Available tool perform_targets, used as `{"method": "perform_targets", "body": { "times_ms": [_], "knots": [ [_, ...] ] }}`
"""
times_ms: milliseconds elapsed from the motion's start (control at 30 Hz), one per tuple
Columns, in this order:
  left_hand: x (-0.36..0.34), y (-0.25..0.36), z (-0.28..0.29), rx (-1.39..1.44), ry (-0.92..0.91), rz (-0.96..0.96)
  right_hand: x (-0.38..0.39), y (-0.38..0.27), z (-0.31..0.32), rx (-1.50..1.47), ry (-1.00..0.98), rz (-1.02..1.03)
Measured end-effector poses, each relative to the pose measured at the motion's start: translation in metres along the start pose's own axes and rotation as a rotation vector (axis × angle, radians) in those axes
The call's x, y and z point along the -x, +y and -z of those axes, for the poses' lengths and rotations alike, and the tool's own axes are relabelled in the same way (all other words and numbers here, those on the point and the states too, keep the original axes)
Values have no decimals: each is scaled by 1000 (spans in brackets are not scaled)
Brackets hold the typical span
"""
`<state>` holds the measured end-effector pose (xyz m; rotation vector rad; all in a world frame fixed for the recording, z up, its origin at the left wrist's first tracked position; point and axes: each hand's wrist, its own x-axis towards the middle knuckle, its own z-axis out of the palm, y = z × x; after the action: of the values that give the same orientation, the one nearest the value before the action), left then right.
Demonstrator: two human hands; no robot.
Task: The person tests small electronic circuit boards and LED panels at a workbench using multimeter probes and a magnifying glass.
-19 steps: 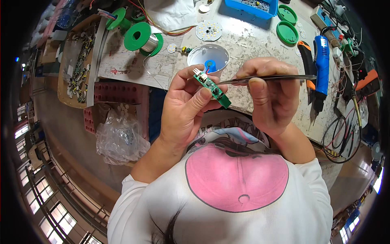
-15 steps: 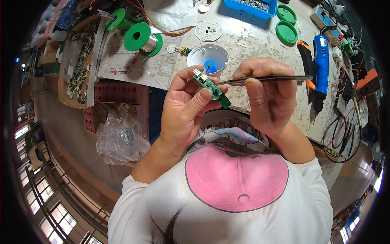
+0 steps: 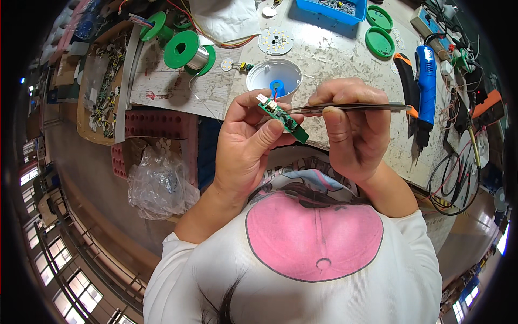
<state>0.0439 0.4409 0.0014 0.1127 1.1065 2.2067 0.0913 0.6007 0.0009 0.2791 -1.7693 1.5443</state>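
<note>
Between the thumb and fingers of my left hand (image 3: 244, 137) is a green circuit board (image 3: 283, 118), tilted, with a white connector at its upper left end. My right hand (image 3: 353, 127) pinches a pair of dark metal tweezers (image 3: 356, 106). Their tips point left and meet the edge of the board; whether they grip a part there I cannot tell. Just beyond the board stands a white lamp cup (image 3: 274, 75) with a blue piece inside. Red and dark wires run from this piece toward the board.
Behind the cup lies a round LED board (image 3: 275, 41). A green solder spool (image 3: 182, 49) stands at left. Green lids (image 3: 380, 42) and a blue bin (image 3: 332, 12) are at the back. A blue electric screwdriver (image 3: 426, 89) and orange-handled cutters (image 3: 408, 81) lie right. A plastic bag (image 3: 163, 181) sits lower left.
The tweezers' tips have spread slightly, and my right hand has shifted a little to the left. The board has turned slightly in my left hand. The cup has moved slightly left.
</note>
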Motion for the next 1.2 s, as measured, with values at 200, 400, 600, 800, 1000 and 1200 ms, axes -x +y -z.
{"method": "perform_targets", "body": {
  "times_ms": [200,400,600,800,1000,1200],
  "knots": [
    [0,2,0,-28,24,9,-4,4,9,-11,77,61],
    [1,6,0,-95,8,33,-29,27,60,843,-239,204],
    [-2,6,-3,-116,-17,69,-27,45,71,1100,-454,-29],
    [-4,9,-9,-291,-31,80,-33,40,60,805,-399,-5],
    [-8,6,-10,-315,-18,109,-28,32,52,331,-366,-132],
    [-11,0,-11,-363,-52,79,-25,35,61,374,-485,10]
  ]
}}
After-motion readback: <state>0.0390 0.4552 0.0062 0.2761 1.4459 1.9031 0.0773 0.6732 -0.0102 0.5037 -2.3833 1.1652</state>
